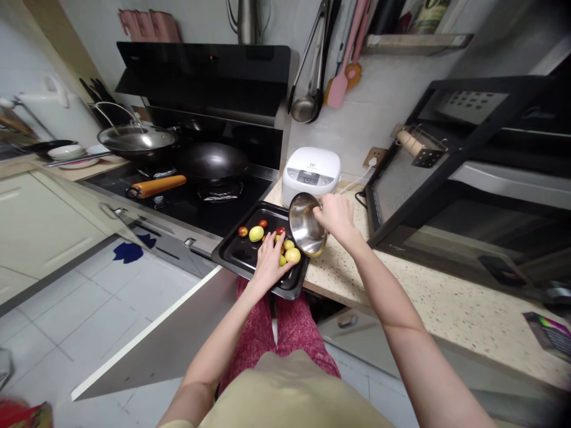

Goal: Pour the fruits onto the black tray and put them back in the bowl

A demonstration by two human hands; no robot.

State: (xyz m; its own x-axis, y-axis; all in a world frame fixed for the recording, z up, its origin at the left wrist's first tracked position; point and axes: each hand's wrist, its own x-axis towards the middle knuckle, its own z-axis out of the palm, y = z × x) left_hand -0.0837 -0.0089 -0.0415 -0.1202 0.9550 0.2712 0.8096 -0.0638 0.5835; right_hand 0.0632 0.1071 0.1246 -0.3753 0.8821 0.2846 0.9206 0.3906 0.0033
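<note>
My right hand [335, 217] grips the rim of a shiny metal bowl [307, 221], which is tipped on its side with its mouth facing the tray. Under its lower edge lies a black baking tray [229, 252]. Small round fruits are in the tray: a yellow-green one [256, 233], a pale yellow one [292, 255] and several others, some dark red [243, 231]. Their exact kind is unclear. My left hand [270, 261] rests over the cluster with fingers apart, touching fruits near the bowl; its fingers partly hide them.
A white rice cooker [311, 172] stands behind the bowl. Left of the tray is the stove [187, 205] with a wok [212, 160] and a lidded pan [137, 139]. A cabinet door [156, 333] stands ajar below. A black oven [482, 220] sits on the right.
</note>
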